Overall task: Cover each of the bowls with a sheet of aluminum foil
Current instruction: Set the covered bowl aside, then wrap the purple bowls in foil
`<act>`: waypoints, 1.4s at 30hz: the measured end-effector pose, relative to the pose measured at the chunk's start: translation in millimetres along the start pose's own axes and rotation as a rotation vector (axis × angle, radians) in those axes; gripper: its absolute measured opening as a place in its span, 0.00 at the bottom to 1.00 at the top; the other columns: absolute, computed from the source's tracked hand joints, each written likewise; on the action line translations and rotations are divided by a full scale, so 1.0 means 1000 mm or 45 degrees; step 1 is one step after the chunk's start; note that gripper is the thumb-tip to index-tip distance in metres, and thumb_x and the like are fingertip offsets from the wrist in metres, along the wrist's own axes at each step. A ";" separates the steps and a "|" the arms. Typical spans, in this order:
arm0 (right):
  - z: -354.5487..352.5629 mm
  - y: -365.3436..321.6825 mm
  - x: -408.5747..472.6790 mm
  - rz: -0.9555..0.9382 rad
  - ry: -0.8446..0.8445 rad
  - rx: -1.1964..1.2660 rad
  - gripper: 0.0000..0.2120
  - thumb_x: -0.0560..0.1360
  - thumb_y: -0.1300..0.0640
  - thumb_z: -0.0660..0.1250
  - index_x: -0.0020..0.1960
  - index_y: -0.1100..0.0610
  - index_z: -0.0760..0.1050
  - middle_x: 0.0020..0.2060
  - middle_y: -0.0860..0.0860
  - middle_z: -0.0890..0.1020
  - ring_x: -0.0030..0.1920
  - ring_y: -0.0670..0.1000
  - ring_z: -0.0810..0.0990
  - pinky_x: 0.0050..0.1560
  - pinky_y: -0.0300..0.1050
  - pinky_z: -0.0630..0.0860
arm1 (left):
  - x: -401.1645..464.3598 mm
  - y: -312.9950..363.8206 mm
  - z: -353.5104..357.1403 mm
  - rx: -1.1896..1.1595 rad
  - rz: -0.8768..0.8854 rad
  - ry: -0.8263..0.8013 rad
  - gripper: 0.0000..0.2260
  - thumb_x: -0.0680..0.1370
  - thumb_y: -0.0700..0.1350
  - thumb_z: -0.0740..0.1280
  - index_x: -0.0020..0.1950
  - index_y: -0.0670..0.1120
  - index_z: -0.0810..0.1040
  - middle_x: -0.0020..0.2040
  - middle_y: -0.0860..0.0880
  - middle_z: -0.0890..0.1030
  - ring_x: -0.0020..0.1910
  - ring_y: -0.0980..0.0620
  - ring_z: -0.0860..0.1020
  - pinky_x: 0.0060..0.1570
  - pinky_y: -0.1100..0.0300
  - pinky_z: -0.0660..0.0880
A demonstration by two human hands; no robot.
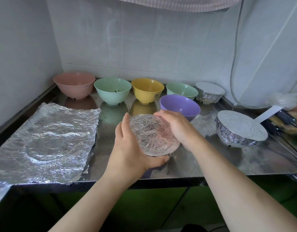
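Observation:
A bowl with crinkled foil over its top [152, 136] sits near the front of the steel counter [211, 161]. My left hand [129, 148] cups its left and front side, and my right hand [177, 126] presses on its far right rim. Uncovered bowls stand along the back: pink [75, 84], green [112, 90], yellow [146, 89], a second green [182, 90], and purple [179, 106] just behind my right hand. Two foil-covered bowls stand at the right, one at the back [209, 92] and one nearer [239, 129]. A stack of wrinkled foil sheets [44, 141] lies at the left.
White tiled walls close the back and left. At the far right lie a cable, dark devices [285, 118] and a plastic bag. A white appliance stands in the back right corner. The counter's front edge runs just below my wrists.

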State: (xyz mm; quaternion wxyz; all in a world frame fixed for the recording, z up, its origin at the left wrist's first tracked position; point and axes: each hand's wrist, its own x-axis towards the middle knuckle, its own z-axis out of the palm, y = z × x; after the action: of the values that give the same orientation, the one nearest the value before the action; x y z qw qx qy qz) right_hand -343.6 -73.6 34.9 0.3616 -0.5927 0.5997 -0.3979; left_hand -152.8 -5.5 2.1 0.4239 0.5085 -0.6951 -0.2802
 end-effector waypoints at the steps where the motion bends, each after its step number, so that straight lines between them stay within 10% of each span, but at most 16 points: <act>1: 0.000 0.002 0.000 0.009 0.006 -0.015 0.23 0.74 0.33 0.62 0.56 0.45 0.87 0.56 0.45 0.88 0.62 0.49 0.84 0.73 0.60 0.72 | 0.001 -0.001 -0.004 -0.019 -0.002 -0.032 0.73 0.54 0.61 0.87 0.85 0.53 0.42 0.80 0.51 0.56 0.70 0.66 0.60 0.66 0.68 0.59; 6: -0.008 0.000 0.004 -0.015 0.080 -0.190 0.31 0.75 0.33 0.59 0.55 0.59 0.83 0.54 0.50 0.87 0.57 0.53 0.84 0.67 0.56 0.73 | 0.007 -0.012 -0.025 -0.038 0.012 -0.182 0.72 0.53 0.64 0.86 0.84 0.58 0.42 0.80 0.52 0.57 0.76 0.62 0.61 0.73 0.63 0.59; 15: -0.002 -0.020 0.019 -0.105 -0.237 -0.211 0.17 0.89 0.50 0.58 0.69 0.50 0.82 0.67 0.44 0.82 0.67 0.42 0.78 0.67 0.35 0.68 | -0.002 -0.004 -0.003 0.017 0.019 -0.025 0.73 0.55 0.62 0.87 0.84 0.53 0.39 0.80 0.52 0.54 0.79 0.55 0.58 0.68 0.65 0.58; 25: 0.000 -0.015 0.022 0.020 -0.179 -0.040 0.22 0.84 0.40 0.60 0.60 0.53 0.86 0.57 0.49 0.88 0.61 0.50 0.85 0.73 0.54 0.73 | 0.003 -0.015 -0.010 0.026 0.025 -0.028 0.73 0.53 0.63 0.87 0.85 0.54 0.44 0.82 0.49 0.61 0.77 0.56 0.64 0.67 0.66 0.61; 30: -0.001 -0.020 0.018 0.122 -0.218 0.065 0.20 0.86 0.44 0.61 0.59 0.57 0.86 0.50 0.52 0.89 0.49 0.48 0.88 0.58 0.44 0.80 | 0.001 -0.018 -0.011 -0.027 0.031 -0.026 0.71 0.52 0.63 0.87 0.84 0.58 0.46 0.80 0.51 0.65 0.76 0.57 0.67 0.66 0.65 0.63; 38: -0.002 -0.017 0.013 0.313 -0.223 0.373 0.24 0.83 0.43 0.66 0.64 0.62 0.83 0.57 0.59 0.88 0.54 0.59 0.87 0.70 0.60 0.76 | 0.001 -0.022 -0.010 -0.095 0.025 -0.039 0.70 0.52 0.62 0.88 0.83 0.59 0.46 0.76 0.52 0.71 0.73 0.57 0.70 0.65 0.65 0.65; 42: -0.001 -0.012 0.008 0.321 -0.205 0.476 0.26 0.82 0.41 0.66 0.65 0.62 0.82 0.59 0.60 0.87 0.61 0.62 0.85 0.73 0.62 0.74 | 0.002 -0.027 -0.011 -0.166 0.040 -0.062 0.71 0.53 0.61 0.88 0.84 0.57 0.44 0.74 0.57 0.72 0.71 0.64 0.70 0.59 0.82 0.62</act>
State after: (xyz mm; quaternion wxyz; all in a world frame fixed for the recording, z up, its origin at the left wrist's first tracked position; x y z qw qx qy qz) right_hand -339.7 -80.8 47.0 0.5587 -0.4657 0.5541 -0.4050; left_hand -130.6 -15.4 -13.6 0.4434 0.4619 -0.6934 -0.3306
